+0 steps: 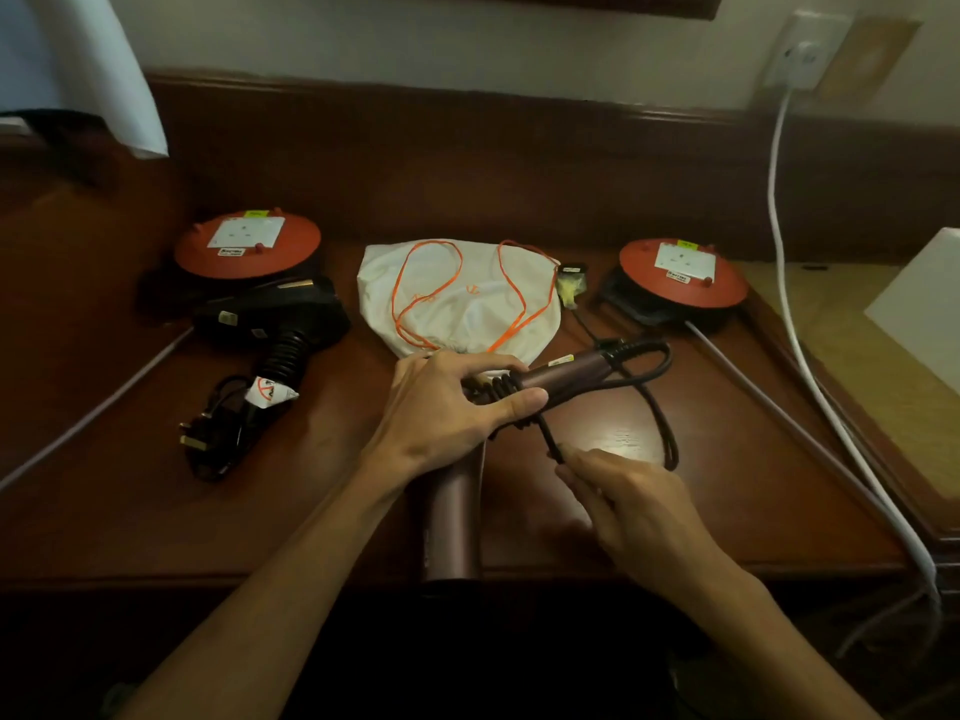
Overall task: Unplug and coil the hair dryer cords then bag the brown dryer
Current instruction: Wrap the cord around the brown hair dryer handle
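My left hand [457, 402] grips the brown dryer [453, 517] where its handle [566, 371] meets the barrel, over several turns of dark cord wound round the handle. The barrel points toward me at the desk's front edge. My right hand [623, 506] pinches the brown dryer's cord [670, 407], which loops out to the right across the desk. A white drawstring bag [467, 298] with orange strings lies just behind the dryer. The black dryer [275, 314] lies at the left, its cord bundled with the plug [218, 439] beside it.
Two red cable reels [247, 246] [683, 278] stand at the back left and back right of the wooden desk [727, 485]. A white cable [795, 314] runs from a wall socket [805, 54] down the right side. A lampshade [83, 70] hangs at the upper left.
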A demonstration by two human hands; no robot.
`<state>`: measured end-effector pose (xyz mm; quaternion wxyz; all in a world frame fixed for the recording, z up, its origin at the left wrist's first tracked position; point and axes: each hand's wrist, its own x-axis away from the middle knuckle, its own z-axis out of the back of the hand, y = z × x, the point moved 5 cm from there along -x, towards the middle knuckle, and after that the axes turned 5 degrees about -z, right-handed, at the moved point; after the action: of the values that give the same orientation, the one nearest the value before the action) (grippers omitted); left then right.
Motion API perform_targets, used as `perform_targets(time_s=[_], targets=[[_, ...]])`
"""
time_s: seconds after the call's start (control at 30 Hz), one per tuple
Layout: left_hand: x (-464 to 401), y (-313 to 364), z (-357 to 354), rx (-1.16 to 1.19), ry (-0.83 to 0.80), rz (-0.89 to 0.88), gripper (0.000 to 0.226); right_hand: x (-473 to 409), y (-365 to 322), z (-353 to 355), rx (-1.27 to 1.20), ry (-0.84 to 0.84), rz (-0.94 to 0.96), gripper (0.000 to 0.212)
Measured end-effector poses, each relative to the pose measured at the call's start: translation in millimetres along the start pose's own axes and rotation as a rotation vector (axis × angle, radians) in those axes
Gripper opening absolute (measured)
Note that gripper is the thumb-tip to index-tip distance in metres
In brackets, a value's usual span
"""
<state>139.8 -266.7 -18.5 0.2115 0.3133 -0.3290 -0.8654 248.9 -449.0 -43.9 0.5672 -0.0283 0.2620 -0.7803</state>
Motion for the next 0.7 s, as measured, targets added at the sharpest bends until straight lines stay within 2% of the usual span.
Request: perform_targets(time_s=[0.17,0.3,0.37,0.4,0.47,0.53,0.63,0.7], targets=[[2,3,0,0.052,-0.027,-0.02,0.04,-8,14,0,-0.135,-0.008,-0.05,0.04],[3,9,-1,0.077,-0.103,-0.091,0.033,-22,26,-5,-0.187,-0.113,-0.128,0.035],[3,9,0,0.15,-0.175,-0.091,0.032,-28,26,-5,-0.172,-0.161,-0.116,0.02],[3,9,0,0.188,-0.223,-0.077,0.034,-32,26,-4,-0.196,-0.199,-0.089,0.01],[4,8,-2,0.207,-0.317,-0.052,0.04,-44,29,-5,-0.179,-0.354,-0.103,0.019],[3,6,-5,0.101,-0.363,-0.05,0.054,-64,41,-14,-0.064,-0.515,-0.138,0.021],[1,5,-9,-0.086,-0.398,-0.047,0.073,-90,46,-14,0.015,-0.578,-0.115,0.008],[3,8,-10,-0.116,-0.444,-0.056,0.075,-99,40,-7,0.026,-0.571,-0.063,0.02]])
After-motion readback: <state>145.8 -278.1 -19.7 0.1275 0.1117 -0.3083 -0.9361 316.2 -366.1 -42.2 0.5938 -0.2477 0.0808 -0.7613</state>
